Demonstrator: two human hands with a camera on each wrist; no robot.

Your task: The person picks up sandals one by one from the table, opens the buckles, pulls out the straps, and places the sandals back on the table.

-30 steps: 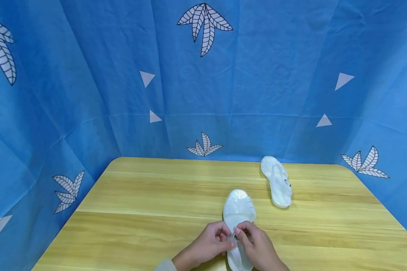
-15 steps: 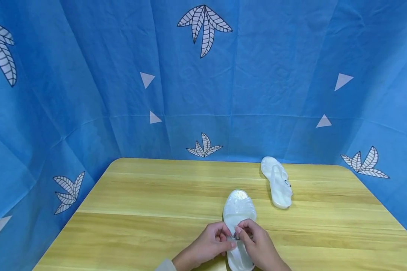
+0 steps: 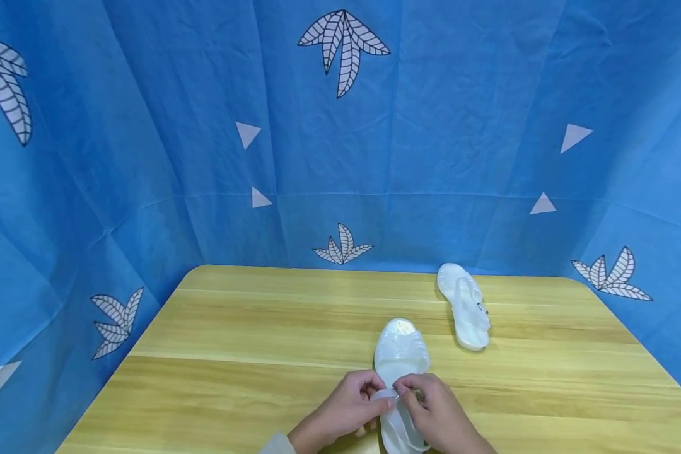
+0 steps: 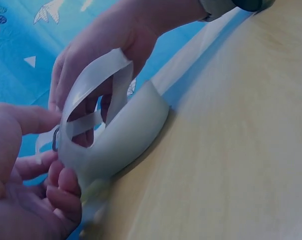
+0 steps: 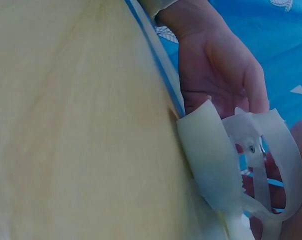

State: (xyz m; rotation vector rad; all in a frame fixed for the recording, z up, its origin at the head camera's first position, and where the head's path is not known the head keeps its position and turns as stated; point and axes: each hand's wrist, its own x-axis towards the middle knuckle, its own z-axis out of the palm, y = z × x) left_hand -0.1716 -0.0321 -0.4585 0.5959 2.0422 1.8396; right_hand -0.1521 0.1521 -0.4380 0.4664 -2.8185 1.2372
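Observation:
A translucent white jelly sandal (image 3: 401, 345) lies on the table, toe pointing away. Its ankle strap (image 3: 383, 394) is raised between both hands. My left hand (image 3: 356, 403) pinches the strap from the left, thumb on top. From the right, the thumb and forefinger of my right hand (image 3: 436, 408) pinch the strap near its buckle. A small metal buckle (image 4: 55, 139) shows in the left wrist view, beside the fingers. In the right wrist view the sandal's heel (image 5: 208, 155) rests on the table; whether the buckle is fastened cannot be seen.
A second matching white sandal (image 3: 470, 321) with a small buckle lies farther back to the right on the wooden table (image 3: 250, 328). A blue patterned curtain (image 3: 454, 139) surrounds the table's back and sides.
The strap between the fingers has turned and now shows as a raised band. My right hand has shifted slightly down. The left hand and both sandals stay nearly in place.

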